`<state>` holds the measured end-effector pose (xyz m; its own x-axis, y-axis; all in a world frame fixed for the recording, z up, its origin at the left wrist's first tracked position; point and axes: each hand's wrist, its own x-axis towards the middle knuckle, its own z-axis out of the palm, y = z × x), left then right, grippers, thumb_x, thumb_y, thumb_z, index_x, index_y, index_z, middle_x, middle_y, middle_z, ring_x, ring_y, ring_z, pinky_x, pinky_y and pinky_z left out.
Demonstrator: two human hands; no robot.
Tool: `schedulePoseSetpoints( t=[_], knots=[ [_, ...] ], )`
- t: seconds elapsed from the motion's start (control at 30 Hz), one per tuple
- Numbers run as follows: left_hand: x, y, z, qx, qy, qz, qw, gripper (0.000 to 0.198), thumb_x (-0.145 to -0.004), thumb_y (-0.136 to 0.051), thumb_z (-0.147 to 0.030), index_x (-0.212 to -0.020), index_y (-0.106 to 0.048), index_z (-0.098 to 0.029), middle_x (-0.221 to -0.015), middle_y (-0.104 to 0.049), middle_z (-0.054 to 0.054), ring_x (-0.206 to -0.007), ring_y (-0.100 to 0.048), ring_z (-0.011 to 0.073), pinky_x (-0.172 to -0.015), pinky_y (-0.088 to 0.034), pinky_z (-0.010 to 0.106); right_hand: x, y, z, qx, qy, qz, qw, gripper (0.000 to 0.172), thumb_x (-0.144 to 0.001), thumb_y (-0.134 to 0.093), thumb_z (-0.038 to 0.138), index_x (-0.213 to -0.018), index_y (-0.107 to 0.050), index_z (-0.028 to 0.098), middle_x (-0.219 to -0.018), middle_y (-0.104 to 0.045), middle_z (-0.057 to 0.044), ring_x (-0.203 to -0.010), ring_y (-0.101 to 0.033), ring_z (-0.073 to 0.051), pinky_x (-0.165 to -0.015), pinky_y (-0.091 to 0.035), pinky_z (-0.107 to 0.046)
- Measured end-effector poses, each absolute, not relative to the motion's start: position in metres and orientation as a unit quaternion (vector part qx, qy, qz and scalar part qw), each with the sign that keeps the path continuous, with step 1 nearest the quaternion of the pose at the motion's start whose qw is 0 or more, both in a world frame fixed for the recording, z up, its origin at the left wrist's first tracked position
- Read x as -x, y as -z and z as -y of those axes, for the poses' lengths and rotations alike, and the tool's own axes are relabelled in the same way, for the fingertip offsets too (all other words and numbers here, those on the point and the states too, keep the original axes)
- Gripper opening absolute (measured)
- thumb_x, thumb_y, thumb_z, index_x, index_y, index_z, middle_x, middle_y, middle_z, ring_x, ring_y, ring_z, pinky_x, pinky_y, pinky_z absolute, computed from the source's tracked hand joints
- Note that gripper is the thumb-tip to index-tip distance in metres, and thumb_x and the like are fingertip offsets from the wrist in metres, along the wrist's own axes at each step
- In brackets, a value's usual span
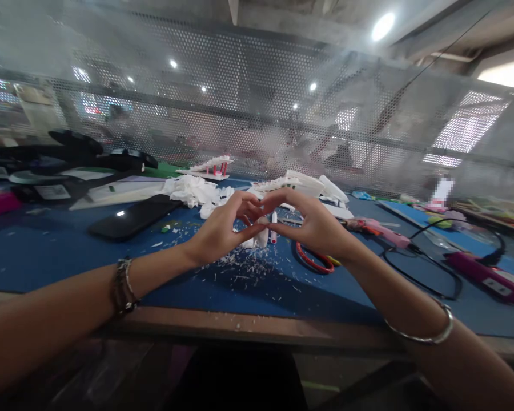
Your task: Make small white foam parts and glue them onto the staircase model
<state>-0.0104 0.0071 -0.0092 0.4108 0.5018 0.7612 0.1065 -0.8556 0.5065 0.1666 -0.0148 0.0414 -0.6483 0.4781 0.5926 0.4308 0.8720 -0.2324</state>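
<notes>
My left hand [223, 225] and my right hand [310, 220] meet over the blue mat, fingertips together, with bent fingers and thumbs framing a gap. A small pale white piece [261, 235] shows at the fingertips, partly covered by them; its kind and which hand grips it are unclear. Just behind stands a white pen-like stick [274, 228] with a reddish end. Beside my right hand lies a red looped handle [312, 261], seemingly of scissors. White shavings [244, 268] are scattered beneath both hands.
A black phone [132, 217] lies left, near crumpled white tissue [192, 191]. White parts [300, 181] are piled behind the hands. At right are a pink corded tool [383, 234] and a magenta box [492, 277]. The wooden table edge [248, 324] runs in front.
</notes>
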Motion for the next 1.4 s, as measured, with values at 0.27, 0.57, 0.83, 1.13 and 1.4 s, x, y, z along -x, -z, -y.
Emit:
schedulePoseSetpoints(
  t=[0.27, 0.57, 0.83, 1.13, 1.4],
  knots=[
    [0.008, 0.009, -0.006, -0.821, -0.517, -0.177, 0.164, 0.025, -0.076, -0.055, -0.021, -0.096, -0.04, -0.018, -0.09, -0.056, 0.004, -0.073, -0.057, 0.011, -0.064, -0.049, 0.024, -0.165, -0.04, 0.016, 0.246, -0.051, 0.901, 0.354, 0.023, -0.074, -0.057, 0.022, -0.095, -0.051, 0.013, -0.09, -0.058, -0.004, -0.083, -0.054, -0.011, -0.075, -0.043, -0.025],
    [0.008, 0.007, -0.004, -0.825, -0.522, -0.15, 0.16, 0.024, -0.073, -0.054, -0.016, -0.094, -0.042, -0.018, -0.091, -0.054, 0.003, -0.079, -0.057, 0.012, -0.067, -0.049, 0.024, -0.165, -0.042, 0.018, 0.21, -0.005, 0.915, 0.345, 0.012, -0.075, -0.058, 0.021, -0.085, -0.054, 0.014, -0.079, -0.059, -0.002, -0.076, -0.053, -0.01, -0.072, -0.042, -0.025],
    [0.008, 0.006, -0.005, -0.822, -0.515, -0.135, 0.202, 0.031, -0.073, -0.055, -0.015, -0.098, -0.037, -0.02, -0.087, -0.06, 0.002, -0.08, -0.058, 0.0123, -0.068, -0.049, 0.024, -0.17, -0.045, 0.019, 0.217, 0.001, 0.911, 0.35, 0.004, -0.077, -0.054, 0.019, -0.08, -0.056, 0.016, -0.077, -0.059, -0.001, -0.075, -0.053, -0.01, -0.07, -0.041, -0.025],
    [0.007, 0.006, -0.005, -0.814, -0.514, -0.161, 0.219, 0.029, -0.073, -0.054, -0.019, -0.096, -0.036, -0.019, -0.088, -0.062, 0.004, -0.08, -0.059, 0.0132, -0.067, -0.05, 0.025, -0.171, -0.042, 0.018, 0.234, 0.037, 0.913, 0.331, 0.024, -0.07, -0.062, 0.028, -0.089, -0.053, 0.015, -0.08, -0.058, -0.002, -0.077, -0.054, -0.012, -0.07, -0.042, -0.026],
    [0.006, 0.006, -0.004, -0.814, -0.516, -0.15, 0.22, 0.029, -0.073, -0.054, -0.017, -0.096, -0.037, -0.019, -0.086, -0.06, 0.003, -0.082, -0.059, 0.0136, -0.069, -0.05, 0.025, -0.168, -0.039, 0.017, 0.227, 0.043, 0.918, 0.322, 0.013, -0.075, -0.059, 0.025, -0.082, -0.056, 0.015, -0.079, -0.057, -0.004, -0.077, -0.053, -0.012, -0.072, -0.042, -0.027]
  ],
)
